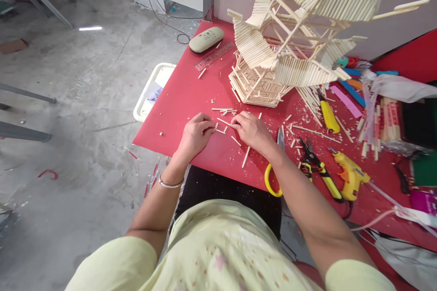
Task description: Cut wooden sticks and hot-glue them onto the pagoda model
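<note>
Near the table's front edge, my left hand [196,135] is pinched on one end of a small angular frame [220,131] of short wooden sticks. My right hand [251,130] pinches a short wooden stick [223,122] that points left, just above the frame. Whether the stick touches the frame I cannot tell. A few loose sticks [222,109] lie beyond my fingers. Below my right hand are a short stick [236,141] and a longer stick [246,157]. Behind them stands a tiered, pagoda-like model [259,86] built of wooden sticks.
The red table [170,122] carries scissors [268,179], pliers [324,175], a yellow glue gun [351,175] and a yellow utility knife [328,116] on the right. A glasses case [206,39] and clear ruler [214,57] lie at back left. A white tray [138,111] sits beyond the left edge.
</note>
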Tool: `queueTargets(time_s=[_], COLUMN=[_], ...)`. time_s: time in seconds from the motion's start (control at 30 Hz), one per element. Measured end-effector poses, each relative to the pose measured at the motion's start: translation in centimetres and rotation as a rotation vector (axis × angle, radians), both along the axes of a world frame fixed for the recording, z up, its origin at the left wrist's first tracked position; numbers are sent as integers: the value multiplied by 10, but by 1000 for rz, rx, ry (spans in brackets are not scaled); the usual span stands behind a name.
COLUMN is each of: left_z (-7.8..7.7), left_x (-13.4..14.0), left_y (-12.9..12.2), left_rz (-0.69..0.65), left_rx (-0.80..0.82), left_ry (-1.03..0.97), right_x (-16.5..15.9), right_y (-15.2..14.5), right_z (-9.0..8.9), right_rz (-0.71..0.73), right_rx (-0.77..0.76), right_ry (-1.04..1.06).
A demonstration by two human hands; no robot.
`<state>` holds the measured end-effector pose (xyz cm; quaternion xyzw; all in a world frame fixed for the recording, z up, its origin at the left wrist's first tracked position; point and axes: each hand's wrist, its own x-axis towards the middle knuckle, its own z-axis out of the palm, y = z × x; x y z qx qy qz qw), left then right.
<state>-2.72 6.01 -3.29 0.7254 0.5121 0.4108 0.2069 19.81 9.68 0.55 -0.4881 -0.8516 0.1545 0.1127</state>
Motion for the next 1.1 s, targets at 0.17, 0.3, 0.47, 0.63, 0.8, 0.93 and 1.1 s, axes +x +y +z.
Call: queueTargets(time_s=[0.17,0.3,0.47,0.63,0.8,0.93,1.1], left_z=[1,2,1,0,0,2,2], left_x=[0,0,0,0,0,0,1], left_y=[0,-1,-1,0,0,0,0], left_rz=[0,-3,-2,-8,-8,-4,-1], left_rx=[-2,-7,-4,4,5,3,-5], left_ry=[4,4,-1,-10,-5,-5,-1], right_x=[2,3,1,1,1,1,2], right_y=[3,3,3,3,3,3,3], right_z=[-2,-2,-1,-2,-2,-2,-3], right_rz=[36,48,48,50,47,46,47], right_rx=[16,7,13,17,15,15,15], right_ry=[-6,0,-15,-15,-15,-11,-8])
